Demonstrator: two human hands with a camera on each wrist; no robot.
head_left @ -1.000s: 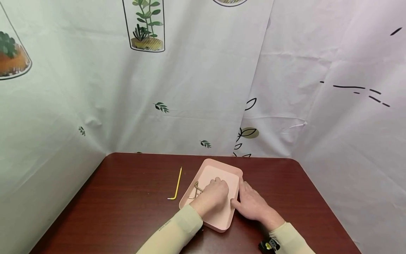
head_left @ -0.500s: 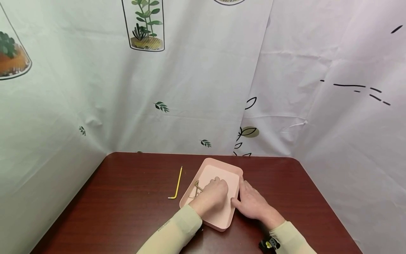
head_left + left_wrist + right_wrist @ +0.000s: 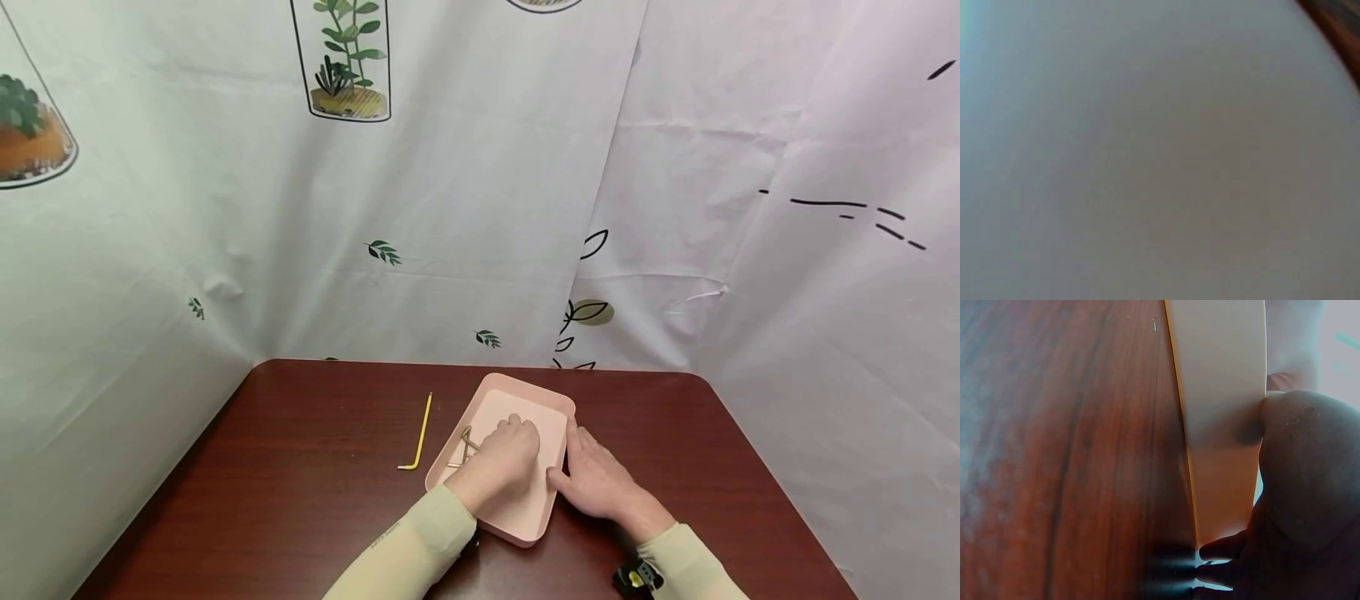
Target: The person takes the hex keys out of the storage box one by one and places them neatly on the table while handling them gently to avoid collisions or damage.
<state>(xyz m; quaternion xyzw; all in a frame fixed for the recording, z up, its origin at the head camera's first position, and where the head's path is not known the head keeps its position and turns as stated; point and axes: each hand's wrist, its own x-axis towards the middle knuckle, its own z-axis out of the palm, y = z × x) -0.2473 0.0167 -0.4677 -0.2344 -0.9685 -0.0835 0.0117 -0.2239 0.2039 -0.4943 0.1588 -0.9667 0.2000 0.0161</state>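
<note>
Two hands work at a pink tray (image 3: 527,392), and in the head view, taking the middle of that tray as the clock's centre, the left hand (image 3: 508,454) lies over it with fingers curled down towards the floor. Whether those fingers grip anything cannot be told, since the knuckles hide what is beneath. The right hand (image 3: 596,479) sits at three o'clock, fingers straight along the outer wall, thumb at the rim. A few brass-coloured metal pieces (image 3: 466,451) lie at nine o'clock inside the tray, partly covered by the left hand and forearm. The likeliest trouble is a sideways sweep of that wrist, which could drag or tangle these thin pieces; anything small under the knuckles might also be fumbled, being out of the head camera's sight. A yellow L-shaped key (image 3: 423,429) rests outside the tray on the bench (image 3: 315,492), between nine and ten o'clock, where a tray pushed leftward could knock it. The near sleeve (image 3: 408,537) comes in from seven o'clock, blocking that approach.

The left wrist view gives only a pale blur with a reddish-brown strip near one o'clock, so it settles nothing about the grasp.

In the right wrist view, the tray's wall runs from twelve towards six, the thumb touching its edge at three o'clock. The hand seems merely to steady the wall; should that pressure slacken, the light-looking tray could skid or turn.
</note>
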